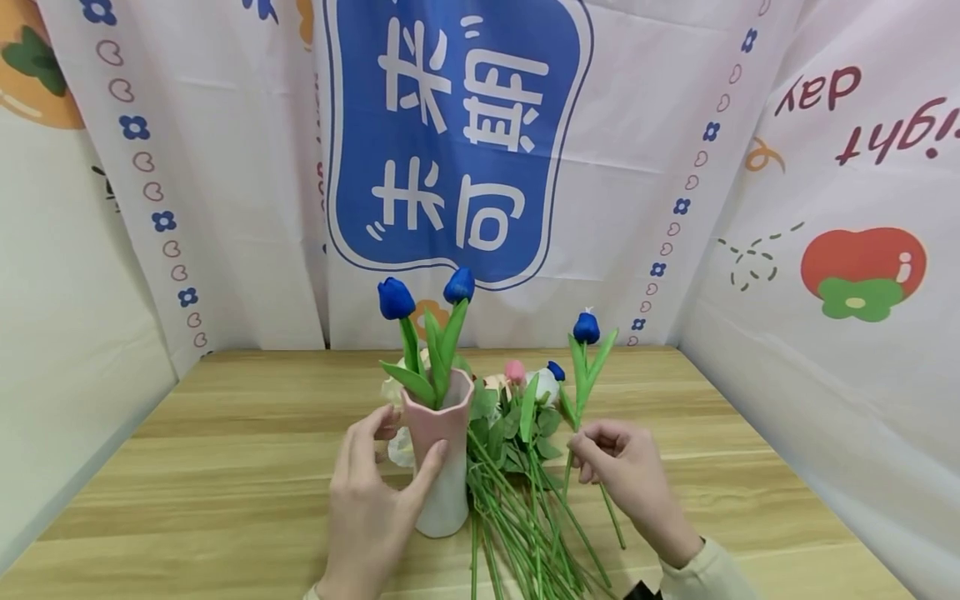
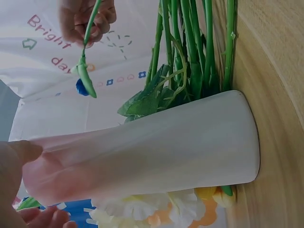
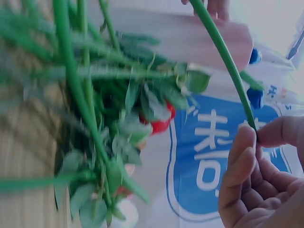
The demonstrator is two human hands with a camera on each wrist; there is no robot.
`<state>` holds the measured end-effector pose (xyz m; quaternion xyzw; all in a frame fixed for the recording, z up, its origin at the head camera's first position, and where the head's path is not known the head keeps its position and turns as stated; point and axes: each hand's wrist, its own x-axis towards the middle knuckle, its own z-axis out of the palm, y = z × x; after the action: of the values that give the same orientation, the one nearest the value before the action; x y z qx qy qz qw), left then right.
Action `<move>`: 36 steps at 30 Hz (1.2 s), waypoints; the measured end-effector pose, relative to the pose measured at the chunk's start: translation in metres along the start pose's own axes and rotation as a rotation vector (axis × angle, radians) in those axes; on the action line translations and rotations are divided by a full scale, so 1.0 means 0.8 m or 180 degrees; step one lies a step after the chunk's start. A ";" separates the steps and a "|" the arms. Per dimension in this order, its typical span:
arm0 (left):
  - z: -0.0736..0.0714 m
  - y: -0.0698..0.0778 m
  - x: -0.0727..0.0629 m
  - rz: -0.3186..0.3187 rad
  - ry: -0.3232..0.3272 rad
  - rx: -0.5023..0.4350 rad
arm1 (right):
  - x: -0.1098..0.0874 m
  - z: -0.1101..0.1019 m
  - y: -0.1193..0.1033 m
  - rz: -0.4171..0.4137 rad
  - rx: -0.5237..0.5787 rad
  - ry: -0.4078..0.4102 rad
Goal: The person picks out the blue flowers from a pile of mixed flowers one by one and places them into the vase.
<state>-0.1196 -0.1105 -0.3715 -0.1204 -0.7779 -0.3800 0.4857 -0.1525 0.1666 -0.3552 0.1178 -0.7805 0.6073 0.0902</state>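
Note:
A pink-to-white vase stands upright on the wooden table, holding two blue tulips with green leaves. My left hand holds the vase from the left, its thumb on the pink upper part. In the left wrist view the vase looks sideways, its base on the tabletop. To the right, my right hand pinches the stem of another blue tulip between thumb and fingers. That stem shows in the right wrist view, running up from the fingertips.
Beside the vase on its right lies a heap of long-stemmed artificial flowers, with a pink bloom and a white one at its far end. White petals show behind the vase. Printed cloth hangs around the table.

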 end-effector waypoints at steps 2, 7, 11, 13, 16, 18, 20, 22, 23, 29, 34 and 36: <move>-0.001 0.002 0.002 0.0154 0.0194 -0.0063 | -0.004 0.006 -0.004 -0.0030 0.0079 -0.0019; -0.001 0.010 0.009 0.0833 0.0681 -0.0172 | -0.013 0.018 -0.009 -0.0223 0.0180 -0.0044; 0.001 0.020 0.014 0.1416 0.0780 -0.0323 | -0.018 0.026 -0.008 -0.0438 0.0172 -0.0063; 0.002 0.026 0.014 0.1657 0.0701 -0.0409 | -0.021 0.029 -0.008 -0.0503 0.0145 -0.0085; 0.005 0.031 0.008 0.1864 0.0458 -0.0528 | -0.025 0.034 -0.008 -0.0589 0.0143 -0.0134; 0.008 0.033 0.001 0.1847 0.0206 -0.0581 | -0.029 0.037 -0.008 -0.0695 0.0122 -0.0165; 0.011 0.033 -0.007 0.1781 -0.0030 -0.0617 | -0.032 0.040 -0.008 -0.0857 0.0114 -0.0233; 0.013 0.033 -0.016 0.1687 -0.0256 -0.0633 | -0.036 0.043 -0.009 -0.1023 0.0101 -0.0299; 0.014 0.033 -0.019 0.1657 -0.0340 -0.0613 | -0.037 0.045 -0.009 -0.1121 0.0095 -0.0331; 0.017 0.033 -0.030 0.1537 -0.0625 -0.0537 | -0.042 0.056 -0.009 -0.1531 0.0171 -0.0470; 0.018 0.032 -0.032 0.1516 -0.0636 -0.0598 | -0.046 0.064 -0.007 -0.1573 0.0169 -0.0443; 0.019 0.032 -0.033 0.1532 -0.0619 -0.0627 | -0.048 0.068 -0.006 -0.1530 0.0161 -0.0438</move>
<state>-0.1023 -0.0776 -0.3857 -0.3842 -0.7292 -0.3142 0.4711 -0.1144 0.1160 -0.3751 0.3434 -0.7189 0.5783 0.1757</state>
